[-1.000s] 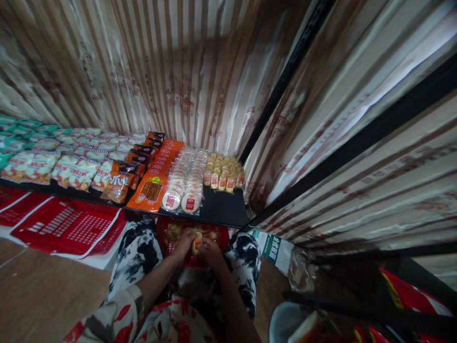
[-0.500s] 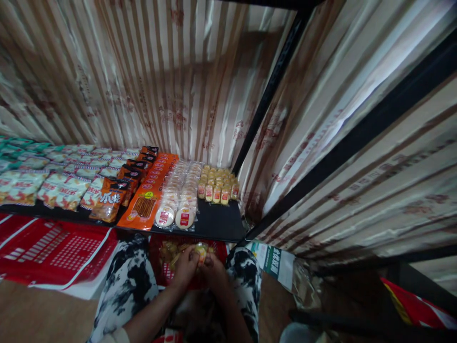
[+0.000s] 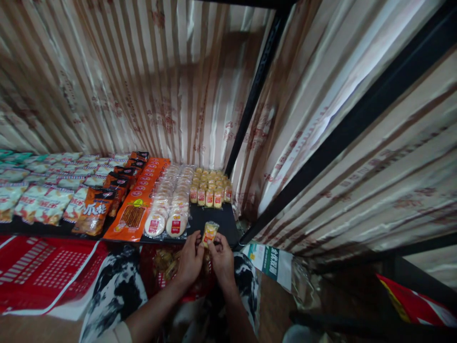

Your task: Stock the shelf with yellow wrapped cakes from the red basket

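Left hand (image 3: 192,261), right hand (image 3: 223,262): fingers pinched together on one pack (image 3: 210,231), by near edge of shelf (image 3: 229,220), nearer than rows (image 3: 209,197). Likely placing; next move calls for aligning, then release.

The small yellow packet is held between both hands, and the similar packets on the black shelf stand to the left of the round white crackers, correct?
Not to the left: in the head view, the similar packets on the black shelf stand to the right of the round white crackers. The small yellow packet is held between the left hand and the right hand.
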`<state>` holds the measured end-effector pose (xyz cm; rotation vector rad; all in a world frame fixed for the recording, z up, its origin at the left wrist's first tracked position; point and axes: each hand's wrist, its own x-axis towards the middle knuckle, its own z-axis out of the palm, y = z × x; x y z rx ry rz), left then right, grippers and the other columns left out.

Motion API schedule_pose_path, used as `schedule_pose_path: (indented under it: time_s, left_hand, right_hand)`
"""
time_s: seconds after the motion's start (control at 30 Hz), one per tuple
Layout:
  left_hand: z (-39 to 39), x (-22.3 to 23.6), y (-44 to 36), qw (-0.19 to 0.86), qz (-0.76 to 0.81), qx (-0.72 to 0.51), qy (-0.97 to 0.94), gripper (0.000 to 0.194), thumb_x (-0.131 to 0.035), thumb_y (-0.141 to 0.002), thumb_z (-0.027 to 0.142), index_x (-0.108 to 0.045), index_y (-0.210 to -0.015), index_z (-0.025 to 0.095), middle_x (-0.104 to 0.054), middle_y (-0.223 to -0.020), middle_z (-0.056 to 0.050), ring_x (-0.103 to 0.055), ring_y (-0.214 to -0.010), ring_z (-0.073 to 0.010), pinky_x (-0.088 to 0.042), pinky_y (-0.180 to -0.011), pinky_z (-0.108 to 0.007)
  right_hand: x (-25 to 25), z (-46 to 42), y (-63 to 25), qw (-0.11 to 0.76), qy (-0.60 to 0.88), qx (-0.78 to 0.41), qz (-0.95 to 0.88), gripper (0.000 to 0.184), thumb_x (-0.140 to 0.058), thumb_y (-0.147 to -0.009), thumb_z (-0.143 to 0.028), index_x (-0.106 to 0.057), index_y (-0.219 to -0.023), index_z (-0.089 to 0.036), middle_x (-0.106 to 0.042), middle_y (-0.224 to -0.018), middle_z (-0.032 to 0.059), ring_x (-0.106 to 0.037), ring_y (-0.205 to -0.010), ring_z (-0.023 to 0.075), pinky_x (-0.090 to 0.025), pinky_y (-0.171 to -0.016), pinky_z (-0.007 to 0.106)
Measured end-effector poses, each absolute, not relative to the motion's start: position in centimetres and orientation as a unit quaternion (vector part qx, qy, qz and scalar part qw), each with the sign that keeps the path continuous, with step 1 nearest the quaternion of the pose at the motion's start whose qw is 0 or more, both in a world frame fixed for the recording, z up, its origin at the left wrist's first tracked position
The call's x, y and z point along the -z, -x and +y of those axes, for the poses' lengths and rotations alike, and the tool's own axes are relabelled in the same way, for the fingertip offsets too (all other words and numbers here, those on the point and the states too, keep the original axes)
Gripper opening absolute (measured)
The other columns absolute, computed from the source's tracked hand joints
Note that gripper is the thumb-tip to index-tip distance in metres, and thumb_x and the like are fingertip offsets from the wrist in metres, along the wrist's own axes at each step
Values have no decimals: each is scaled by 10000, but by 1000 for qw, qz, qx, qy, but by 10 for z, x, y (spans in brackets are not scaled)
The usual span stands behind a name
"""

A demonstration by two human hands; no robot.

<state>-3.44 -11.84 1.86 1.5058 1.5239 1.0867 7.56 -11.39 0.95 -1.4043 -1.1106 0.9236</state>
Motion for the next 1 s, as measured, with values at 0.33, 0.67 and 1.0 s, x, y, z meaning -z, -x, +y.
schedule_pose_path:
  time_s: [0.33, 0.67, 1.0]
  left_hand:
    - [-77, -18, 4, 340, 579, -377, -638, 485, -392, -746, 94, -478, -1222, 126, -563, -1202, -109, -536, -1092, -175, -394, -1003, -333]
    - [-44, -25, -17, 292, 558, -301, -716, 552, -351, -728, 50, -502, -1256, 107, -561, -1254, -94, -443, -1196, -183, -334, -1064, -331]
    - [-16, -22, -26, 272, 529, -274, -756, 613, -360, -710, 33, -466, -1301, 160, -543, -1295, -55, -404, -1236, -180, -371, -1052, -345]
  right_hand:
    - [1, -76, -86, 510, 675, -192, -497, 378, -432, -823, -406, -608, -1052, -162, -638, -985, 94, -587, -681, 171, -481, -644, 298]
    - [7, -42, -102, 470, 717, -127, -499, 516, -340, -845, -365, -462, -1264, -90, -572, -1143, 189, -612, -827, 234, -476, -742, 359]
    - [-3, -22, -113, 409, 745, -69, -523, 550, -321, -876, -336, -396, -1345, -58, -556, -1162, 222, -556, -1014, 296, -441, -825, 406]
